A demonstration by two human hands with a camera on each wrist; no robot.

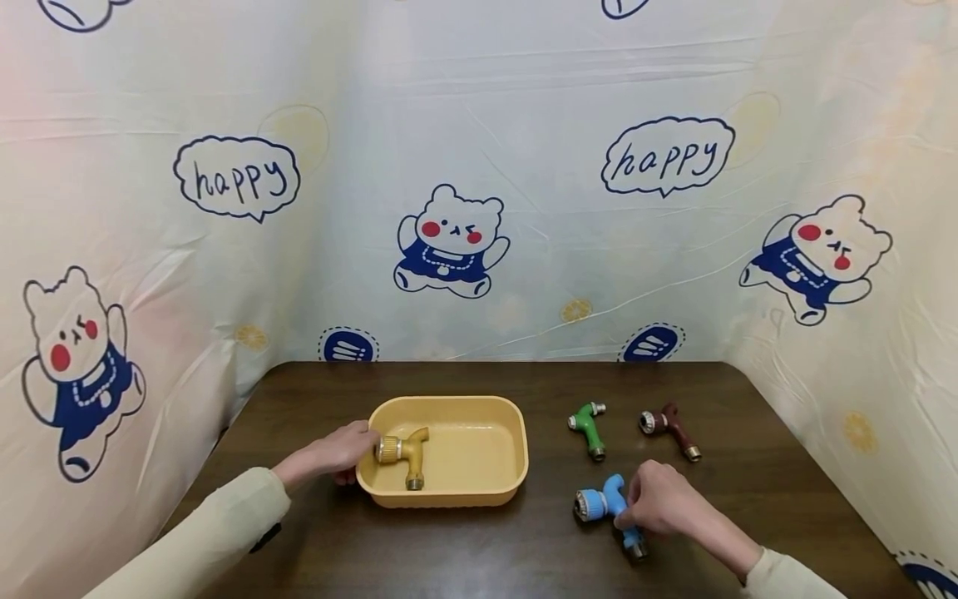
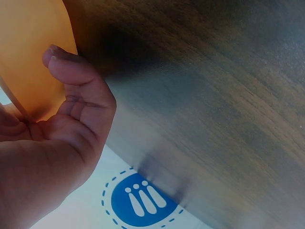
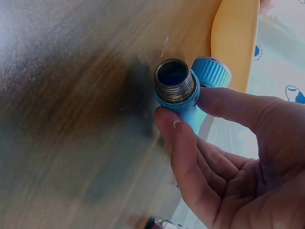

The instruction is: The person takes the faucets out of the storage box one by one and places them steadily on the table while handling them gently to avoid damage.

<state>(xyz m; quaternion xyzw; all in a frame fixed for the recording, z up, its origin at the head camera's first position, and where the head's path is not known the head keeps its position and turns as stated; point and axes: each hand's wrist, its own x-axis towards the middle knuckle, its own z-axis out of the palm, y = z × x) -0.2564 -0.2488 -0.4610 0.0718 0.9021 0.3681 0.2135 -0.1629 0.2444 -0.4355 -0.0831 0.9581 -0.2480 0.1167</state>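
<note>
Blue tap [image 1: 615, 499] pinched between thumb and fingers, the right hand [image 1: 662, 501] is near four o'clock of the tray [image 1: 449, 499], whose nine o'clock end the left hand [image 1: 343, 449] grips. Inside the tray, toward nine o'clock, lies a yellow tap [image 1: 414, 453]. From the blue tap, a green tap [image 1: 589, 433] lies near eleven on the table [image 1: 464, 553] and a brown tap [image 1: 677, 431] near one, with a printed sheet [image 1: 456, 108] beyond at twelve.
</note>
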